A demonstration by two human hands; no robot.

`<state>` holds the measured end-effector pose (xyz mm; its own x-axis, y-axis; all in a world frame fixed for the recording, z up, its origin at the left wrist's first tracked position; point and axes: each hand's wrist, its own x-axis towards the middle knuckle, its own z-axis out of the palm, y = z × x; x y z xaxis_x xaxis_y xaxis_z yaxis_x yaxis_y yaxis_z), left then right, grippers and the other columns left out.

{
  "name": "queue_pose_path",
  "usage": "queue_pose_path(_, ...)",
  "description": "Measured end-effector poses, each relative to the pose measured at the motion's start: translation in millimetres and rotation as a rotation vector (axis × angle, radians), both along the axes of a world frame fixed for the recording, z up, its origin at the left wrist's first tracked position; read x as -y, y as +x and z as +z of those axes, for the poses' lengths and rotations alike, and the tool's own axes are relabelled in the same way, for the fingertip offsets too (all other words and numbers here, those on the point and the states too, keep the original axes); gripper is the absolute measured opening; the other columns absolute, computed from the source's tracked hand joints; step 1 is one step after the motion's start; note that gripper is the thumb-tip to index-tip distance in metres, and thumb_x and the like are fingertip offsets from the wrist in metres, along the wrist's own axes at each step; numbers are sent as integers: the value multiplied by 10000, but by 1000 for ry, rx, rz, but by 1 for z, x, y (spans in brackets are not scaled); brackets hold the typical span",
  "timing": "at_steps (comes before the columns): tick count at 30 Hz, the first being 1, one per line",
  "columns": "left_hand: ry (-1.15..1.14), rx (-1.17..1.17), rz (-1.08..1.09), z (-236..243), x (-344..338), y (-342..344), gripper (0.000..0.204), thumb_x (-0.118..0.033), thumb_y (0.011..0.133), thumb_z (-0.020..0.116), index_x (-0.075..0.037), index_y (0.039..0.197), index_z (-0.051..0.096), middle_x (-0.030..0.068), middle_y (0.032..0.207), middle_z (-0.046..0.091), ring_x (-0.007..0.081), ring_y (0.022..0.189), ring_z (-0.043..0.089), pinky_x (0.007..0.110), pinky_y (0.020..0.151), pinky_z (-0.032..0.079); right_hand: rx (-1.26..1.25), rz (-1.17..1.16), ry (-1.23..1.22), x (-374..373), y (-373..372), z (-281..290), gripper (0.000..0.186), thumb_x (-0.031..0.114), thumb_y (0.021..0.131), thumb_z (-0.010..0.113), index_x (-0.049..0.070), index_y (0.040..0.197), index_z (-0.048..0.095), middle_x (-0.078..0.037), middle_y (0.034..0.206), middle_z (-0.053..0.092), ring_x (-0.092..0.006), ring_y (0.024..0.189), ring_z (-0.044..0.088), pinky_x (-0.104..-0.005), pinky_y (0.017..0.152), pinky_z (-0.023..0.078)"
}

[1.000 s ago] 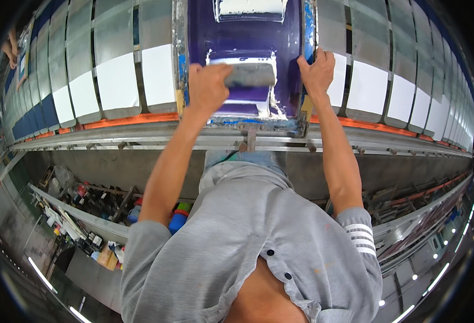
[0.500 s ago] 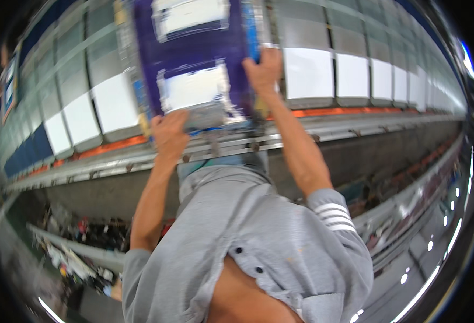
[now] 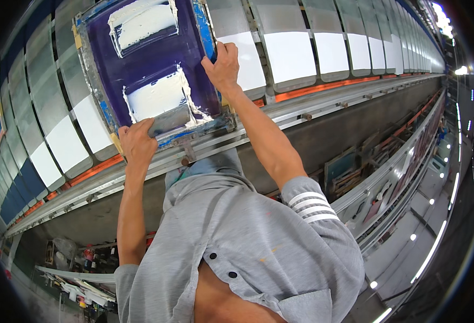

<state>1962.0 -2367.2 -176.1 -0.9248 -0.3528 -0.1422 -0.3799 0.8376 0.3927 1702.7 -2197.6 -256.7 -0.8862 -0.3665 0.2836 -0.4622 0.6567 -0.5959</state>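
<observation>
In the head view, a purple printing screen [image 3: 151,70] in a blue-edged frame lies flat on a long printing surface [image 3: 312,102] that runs from the lower left to the upper right, with a row of white and grey panels [image 3: 296,54] laid side by side along it. The left hand [image 3: 136,142] is closed around the end of a grey squeegee [image 3: 169,119] at the screen's near edge, close to its near left corner; the blade rests on the mesh just below a patch of white ink [image 3: 159,94], and a second white patch [image 3: 140,21] sits toward the screen's far edge. The right hand [image 3: 223,67] is clamped on the right side rail of the frame, about midway along it, fingers curled over the blue edge. The two hands are well apart, with the squeegee and the nearer ink patch between them. An orange strip [image 3: 312,89] runs along the near edge of the surface, and below it metal rails [image 3: 355,99] follow the same line. The person's grey shirt with white sleeve stripes [image 3: 248,242] fills the lower middle of the view
</observation>
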Motion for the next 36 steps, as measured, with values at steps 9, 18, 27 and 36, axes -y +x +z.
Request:
queue_pose_path(9,-93,-129,6,-6,-17,8,400,-18,700,651,-110,1065,786,81,1052,777,236,969,702,408,854,385,-14,13,151,10,12,21,535,315,846,752,-16,1241,610,-198,1152,571,-375,1085,545,-490,890,482)
queue_pose_path(18,-54,45,-3,6,82,-104,351,-81,754,625,-179,1019,832,170,840,743,365,787,723,494,723,521,-88,805,544,79,16,101,220,283,830,738,116,970,753,-47,971,692,-240,1067,603,-423,901,450)
queue_pose_path(27,-75,-153,0,-8,-17,4,467,20,692,635,-160,1098,781,29,1076,782,192,967,722,409,846,389,16,698,233,-9,123,69,133,62,770,658,60,896,700,-74,950,620,-256,1083,582,-456,991,430)
queue_pose_path(36,125,238,-52,50,37,-53,395,-58,690,663,-190,1020,833,161,825,749,335,782,731,465,726,571,190,854,638,35,65,122,153,139,789,646,78,902,730,-80,1014,662,-288,1108,587,-490,856,499)
